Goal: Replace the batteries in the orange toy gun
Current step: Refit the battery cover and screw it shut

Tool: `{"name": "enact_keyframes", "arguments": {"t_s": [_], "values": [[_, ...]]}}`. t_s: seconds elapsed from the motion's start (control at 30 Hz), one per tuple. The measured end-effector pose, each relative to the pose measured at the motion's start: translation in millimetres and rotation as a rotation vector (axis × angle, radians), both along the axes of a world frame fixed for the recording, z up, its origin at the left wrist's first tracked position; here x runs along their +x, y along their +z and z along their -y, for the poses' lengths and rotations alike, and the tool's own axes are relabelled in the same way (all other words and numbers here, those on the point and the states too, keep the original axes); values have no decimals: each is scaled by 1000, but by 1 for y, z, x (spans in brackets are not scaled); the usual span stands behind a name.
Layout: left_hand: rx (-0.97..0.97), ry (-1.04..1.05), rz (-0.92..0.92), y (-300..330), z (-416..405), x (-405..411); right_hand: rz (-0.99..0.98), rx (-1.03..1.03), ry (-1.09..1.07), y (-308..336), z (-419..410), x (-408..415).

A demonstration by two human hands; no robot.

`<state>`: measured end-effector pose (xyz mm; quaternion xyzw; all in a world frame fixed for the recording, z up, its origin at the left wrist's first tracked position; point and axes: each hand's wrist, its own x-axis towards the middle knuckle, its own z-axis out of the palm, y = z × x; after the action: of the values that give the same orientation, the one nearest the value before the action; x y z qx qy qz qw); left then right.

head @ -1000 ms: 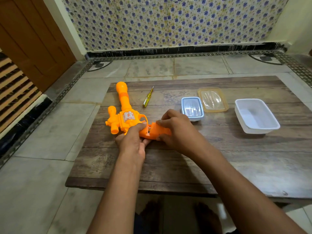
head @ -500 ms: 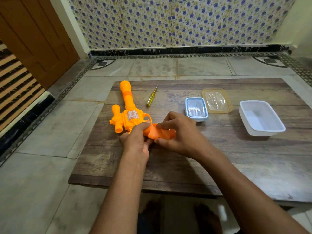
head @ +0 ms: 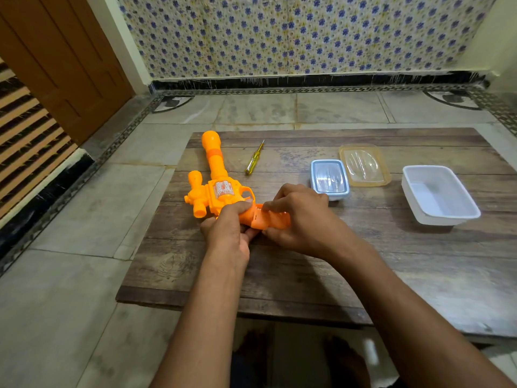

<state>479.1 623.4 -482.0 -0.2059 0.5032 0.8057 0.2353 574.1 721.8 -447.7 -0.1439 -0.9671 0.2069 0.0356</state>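
The orange toy gun (head: 215,189) lies flat on the wooden table (head: 307,275), barrel pointing away from me. My left hand (head: 226,231) grips the gun where the body meets the handle, thumb pressed on top. My right hand (head: 302,217) curls round the orange handle, index finger on the battery cover (head: 261,218), which sits over the compartment. No batteries show. A yellow screwdriver (head: 254,158) lies on the table just right of the barrel.
A small bluish container (head: 329,179) stands right of my right hand, with a clear yellowish lid (head: 363,165) behind it. A white rectangular tub (head: 439,194) sits at the table's right side. Tiled floor surrounds the low table; a wooden door (head: 64,65) is at the left.
One second ago the battery compartment in the handle showed open between my hands. Now the orange cover lies over it, with my right index finger pressing on it.
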Motion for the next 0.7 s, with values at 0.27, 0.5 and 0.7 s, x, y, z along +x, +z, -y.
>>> {"name": "enact_keyframes", "arguments": {"t_s": [0.27, 0.5, 0.7], "values": [[-10, 4, -6, 0, -1, 0, 41, 23, 10, 4, 3, -2], [-20, 5, -13, 1, -1, 1, 25, 2, 17, 5, 4, -3], [-12, 4, -6, 5, -1, 1, 30, 46, -14, 0, 5, -3]]}}
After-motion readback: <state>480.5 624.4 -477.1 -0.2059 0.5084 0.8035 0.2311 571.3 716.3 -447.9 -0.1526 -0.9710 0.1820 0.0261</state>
